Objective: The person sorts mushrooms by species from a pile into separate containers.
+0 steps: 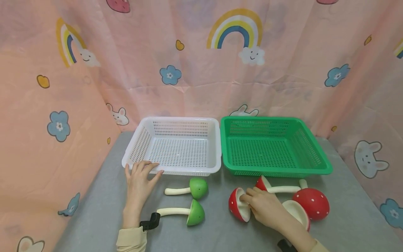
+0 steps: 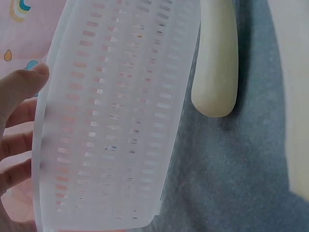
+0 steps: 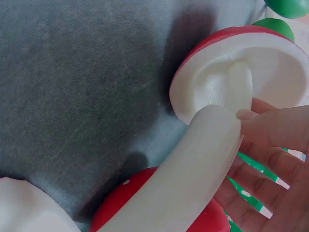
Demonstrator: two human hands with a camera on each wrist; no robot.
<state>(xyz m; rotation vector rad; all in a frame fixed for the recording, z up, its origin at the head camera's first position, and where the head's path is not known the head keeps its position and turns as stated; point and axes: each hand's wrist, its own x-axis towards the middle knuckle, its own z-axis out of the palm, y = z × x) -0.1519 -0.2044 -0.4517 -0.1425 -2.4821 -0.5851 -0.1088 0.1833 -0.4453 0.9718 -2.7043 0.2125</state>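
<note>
In the head view, my left hand [image 1: 138, 185] rests on the near rim of a white basket [image 1: 181, 170], fingers draped loosely there. Its thumb touches the rim in the left wrist view. My right hand [image 1: 264, 208] reaches into the underside of a red toy mushroom [image 1: 234, 205] with white spots. Thumb and fingers pinch that mushroom's short white stem [image 3: 240, 87]. Another thick white stem [image 3: 178, 174] crosses the right wrist view in front. Two green mushrooms [image 1: 198, 189] [image 1: 196, 213] lie between the hands, their stems pointing left.
A green basket [image 1: 277, 171] stands right beside the white one. Around my right hand and forearm lie more red mushrooms: one behind the hand [image 1: 283, 189], a cap facing up [image 1: 311, 204] and a tipped one showing its pale underside [image 1: 296, 211]. A printed pink curtain [image 1: 195, 98] hangs behind the grey table.
</note>
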